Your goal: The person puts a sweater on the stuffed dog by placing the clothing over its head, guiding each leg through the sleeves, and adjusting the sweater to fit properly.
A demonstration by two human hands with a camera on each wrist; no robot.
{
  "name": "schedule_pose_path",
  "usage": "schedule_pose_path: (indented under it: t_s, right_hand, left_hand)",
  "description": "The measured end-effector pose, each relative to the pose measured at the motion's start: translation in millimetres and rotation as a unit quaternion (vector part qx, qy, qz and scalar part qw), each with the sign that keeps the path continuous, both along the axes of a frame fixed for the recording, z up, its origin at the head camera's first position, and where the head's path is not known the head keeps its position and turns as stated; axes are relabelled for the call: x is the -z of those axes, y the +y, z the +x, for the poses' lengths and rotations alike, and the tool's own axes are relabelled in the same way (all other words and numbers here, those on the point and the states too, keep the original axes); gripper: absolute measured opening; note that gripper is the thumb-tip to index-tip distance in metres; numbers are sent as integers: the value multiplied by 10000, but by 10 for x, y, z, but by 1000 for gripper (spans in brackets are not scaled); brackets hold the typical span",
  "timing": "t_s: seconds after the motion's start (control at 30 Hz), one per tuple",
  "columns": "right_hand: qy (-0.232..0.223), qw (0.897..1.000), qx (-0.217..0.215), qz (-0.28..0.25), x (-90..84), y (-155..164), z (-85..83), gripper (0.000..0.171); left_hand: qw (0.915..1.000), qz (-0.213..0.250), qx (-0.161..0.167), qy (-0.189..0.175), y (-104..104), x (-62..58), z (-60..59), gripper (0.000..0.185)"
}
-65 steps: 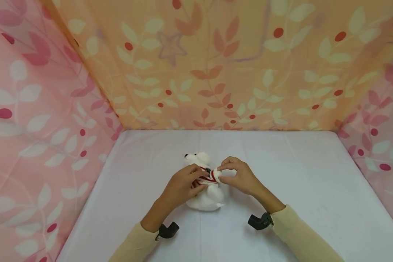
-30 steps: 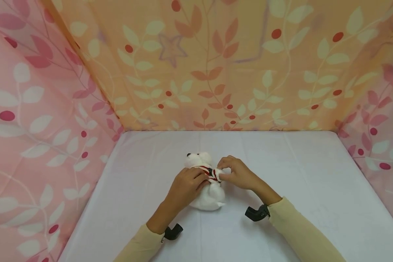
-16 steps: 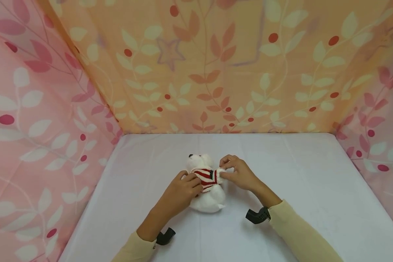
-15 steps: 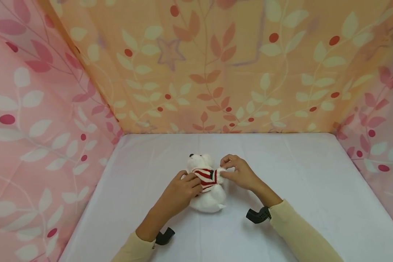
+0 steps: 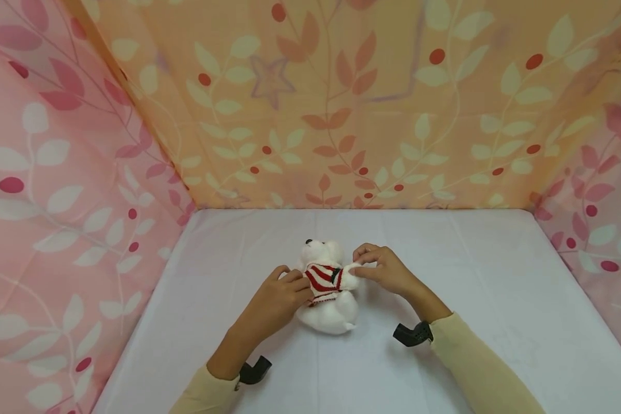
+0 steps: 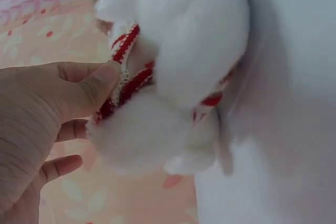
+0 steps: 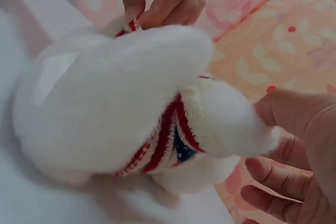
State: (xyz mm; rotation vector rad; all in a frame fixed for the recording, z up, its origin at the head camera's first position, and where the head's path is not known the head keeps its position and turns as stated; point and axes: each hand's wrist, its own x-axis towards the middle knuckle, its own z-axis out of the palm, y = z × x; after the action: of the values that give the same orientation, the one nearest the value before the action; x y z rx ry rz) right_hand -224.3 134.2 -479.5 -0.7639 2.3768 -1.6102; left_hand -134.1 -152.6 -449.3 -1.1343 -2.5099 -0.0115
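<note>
A white plush toy animal [image 5: 331, 317] with a black nose sits on the table, wearing a red-and-white striped knitted sweater [image 5: 322, 280] with a small dark patch. At its left side my left hand [image 5: 281, 294] pinches the sweater's edge between thumb and fingers; the left wrist view shows the thumb on the striped knit [image 6: 123, 51]. On the other side my right hand [image 5: 389, 270] pinches the tip of the toy's foreleg [image 7: 236, 121], which sticks out of the sweater's cream cuff [image 7: 198, 121]. The other foreleg is mostly hidden in the head view.
A white-covered table [image 5: 227, 253] carries the toy. Orange patterned cloth [image 5: 310, 103] hangs behind it, with pink patterned cloth [image 5: 72, 230] at the left and right. Each wrist bears a black camera mount [image 5: 411, 334].
My left hand has drawn left off the sweater's front, uncovering its stripes. My right hand's pinch has passed from the cuff to the foreleg tip. The toy has shifted slightly right.
</note>
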Motion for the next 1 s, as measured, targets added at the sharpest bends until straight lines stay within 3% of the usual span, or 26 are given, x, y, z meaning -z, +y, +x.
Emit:
schedule_pose_path:
  t_s: [0.23, 0.37, 0.5, 0.6, 0.77, 1.0]
  right_hand:
    - [1030, 9922, 124, 684, -144, -89, 187, 9]
    - [1408, 9835, 134, 1129, -193, -176, 308, 21]
    - [1499, 9779, 69, 1455, -186, -224, 349, 25]
    - [1176, 9847, -18, 1284, -173, -225, 332, 17]
    - [76, 9983, 36, 570, -150, -194, 272, 12]
    - [-1135, 9932, 50, -250, -76, -168, 194, 21]
  left_hand:
    - [9926, 1064, 286, -511, 125, 81, -81, 11]
    - [9880, 1319, 364, -720, 183, 143, -132, 10]
    - [9864, 1375, 276, -859, 211, 198, -152, 8]
    - [9860, 1368, 223, -926, 222, 215, -159, 8]
    - [9860, 1180, 158, -1164, 226, 206, -163, 9]
    - [9850, 966, 113, -1422, 202, 159, -157, 9]
